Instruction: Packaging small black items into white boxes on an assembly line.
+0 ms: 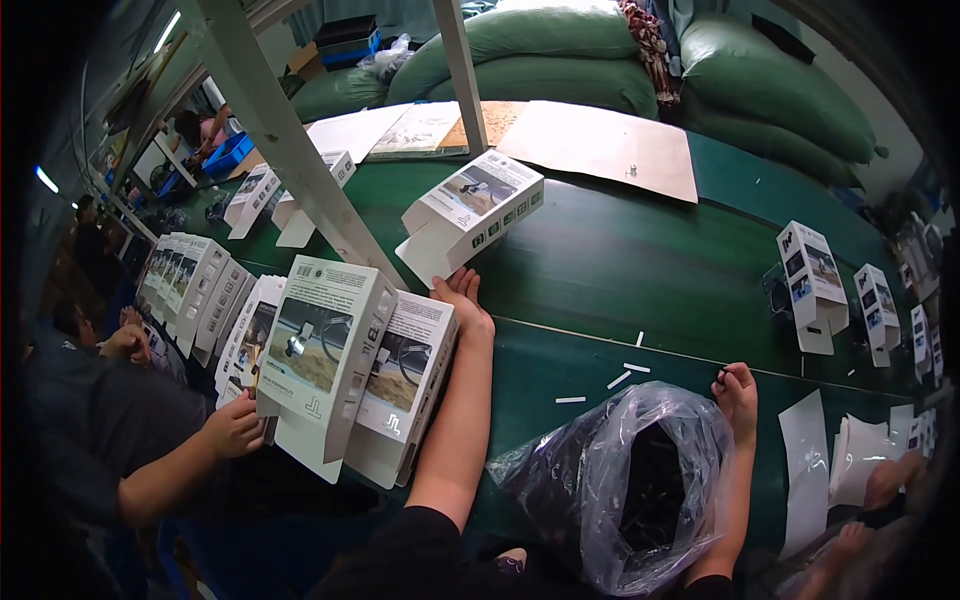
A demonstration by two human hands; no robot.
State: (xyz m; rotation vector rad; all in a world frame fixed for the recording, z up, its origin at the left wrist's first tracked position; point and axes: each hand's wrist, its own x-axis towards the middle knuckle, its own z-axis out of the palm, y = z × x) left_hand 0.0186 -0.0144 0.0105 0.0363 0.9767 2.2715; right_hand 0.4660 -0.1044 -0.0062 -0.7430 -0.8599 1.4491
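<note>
My left hand (pixel 465 300) reaches up to a white printed box (pixel 480 205) and holds its lower edge, with the fingers partly hidden by it. The box's end flap (pixel 425 255) hangs open, and a photo is printed on its face. My right hand (pixel 738 395) is pinched at the fingertips on a small dark thing, too small to name. It sits just beyond a clear plastic bag (pixel 600 490) full of small black pieces (pixel 655 490). Next to my left forearm, several upright boxes (pixel 320 350) stand with flaps open.
A co-worker's hand (pixel 235 425) touches the boxes at left. Small white strips (pixel 620 380) lie on the green table (pixel 540 350) beside the dark belt (pixel 600 260). More boxes (pixel 810 280) stand at right. A metal post (pixel 290 140) crosses the left side; green sacks (pixel 560 60) lie behind.
</note>
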